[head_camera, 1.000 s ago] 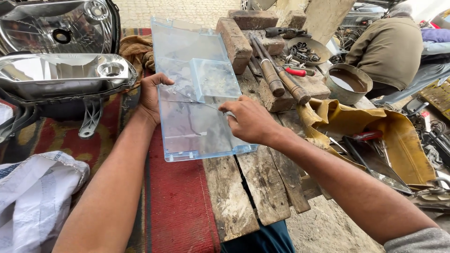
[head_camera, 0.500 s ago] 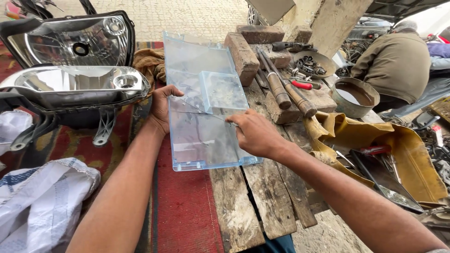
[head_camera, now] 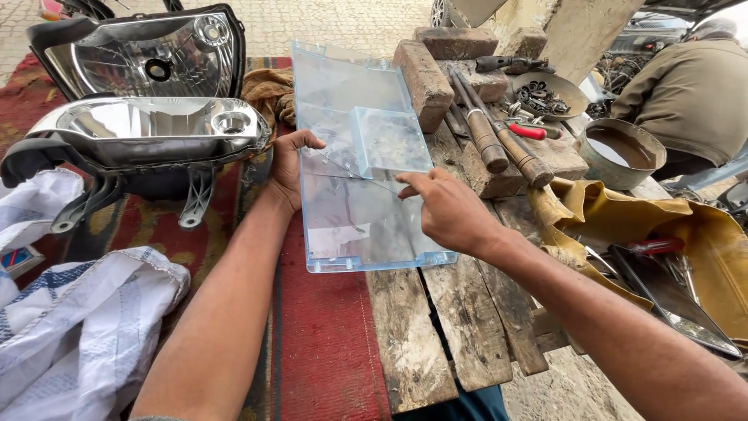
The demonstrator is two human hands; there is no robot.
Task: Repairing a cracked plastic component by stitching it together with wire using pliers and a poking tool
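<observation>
A clear, pale-blue plastic tray panel (head_camera: 351, 226) lies flat across the red cloth and the wooden planks, with a smaller clear plastic piece (head_camera: 389, 144) resting on its middle. My left hand (head_camera: 290, 168) grips the panel's left edge, thumb over the rim. My right hand (head_camera: 444, 206) rests on the panel's right side, index finger pointing left onto the surface just below the small piece.
A chrome headlight reflector (head_camera: 148, 129) and a headlight unit (head_camera: 144, 54) sit at the left. A white woven sack (head_camera: 78, 327) lies at the lower left. Bricks (head_camera: 425, 74), hammers (head_camera: 499, 140), a metal bowl (head_camera: 619, 152) and yellow cloth (head_camera: 686, 234) crowd the right. Another person (head_camera: 686, 93) sits at the far right.
The view has shifted slightly closer. My right hand has slid a little along the panel's right side; my left hand keeps its grip on the left edge.
</observation>
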